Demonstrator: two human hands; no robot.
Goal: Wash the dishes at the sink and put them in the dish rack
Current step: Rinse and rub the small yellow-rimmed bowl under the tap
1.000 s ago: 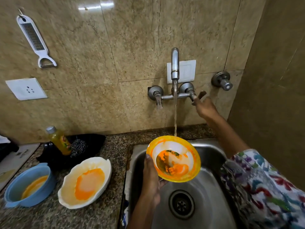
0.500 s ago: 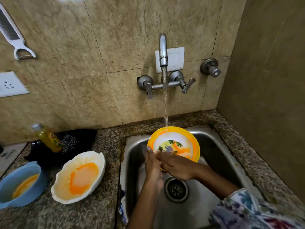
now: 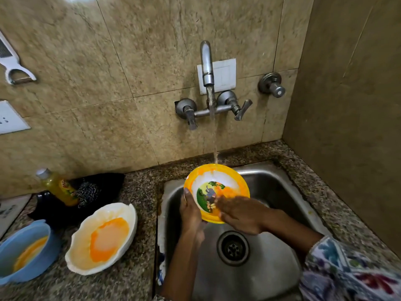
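Bowl (image 3: 225, 181) in left hand (image 3: 191, 211) grip (right hand (image 3: 240, 213) seemingly rubbing inside).

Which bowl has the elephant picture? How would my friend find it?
Look at the steel sink under the running tap. The yellow bowl is held there by both hands, unlike the white bowl and blue bowl on the counter.

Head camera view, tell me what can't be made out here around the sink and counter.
- Dish rack: not in the head view at all.
- Yellow bowl: near rim hidden by the right hand and left hand.
- Blue bowl: cut off by the left edge.
- Grater on the wall: cut off by the left edge.
- Bottle label: too small to read.
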